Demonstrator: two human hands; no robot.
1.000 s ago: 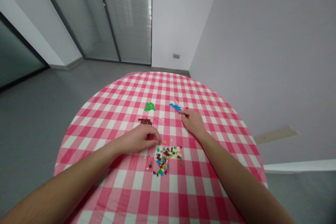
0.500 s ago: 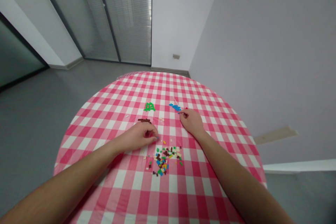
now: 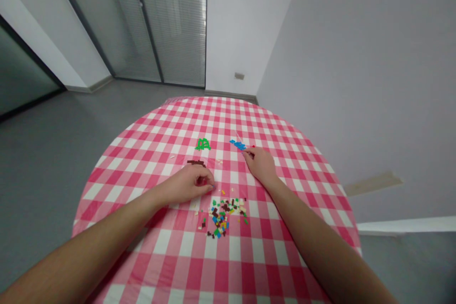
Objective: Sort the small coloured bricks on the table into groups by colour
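Observation:
My left hand (image 3: 188, 184) is above the table, left of a mixed heap of small building bricks (image 3: 221, 218). Its thumb and fingers are pinched together, with a speck of blue, seemingly a tiny brick, at the tips. My right hand (image 3: 261, 165) is at the near end of a cluster of blue bricks (image 3: 238, 145). The fingers there are closed in a pinch at a small blue brick, mostly covered by the fingertips. Beyond my left hand lies a group of dark brown bricks (image 3: 196, 163), partly hidden by it. Green bricks (image 3: 203, 144) form another group farther back.
A red-and-white checked cloth (image 3: 171, 266) covers the round table. A few cream bricks (image 3: 220, 161) lie between the groups, and a red piece (image 3: 253, 146) shows just past my right hand. A wall (image 3: 356, 80) rises close on the right; glass partitions (image 3: 171, 23) stand behind.
Almost nothing differs. My right hand's fingertips have shifted very slightly at the blue bricks; my left hand keeps its pinch in the same place.

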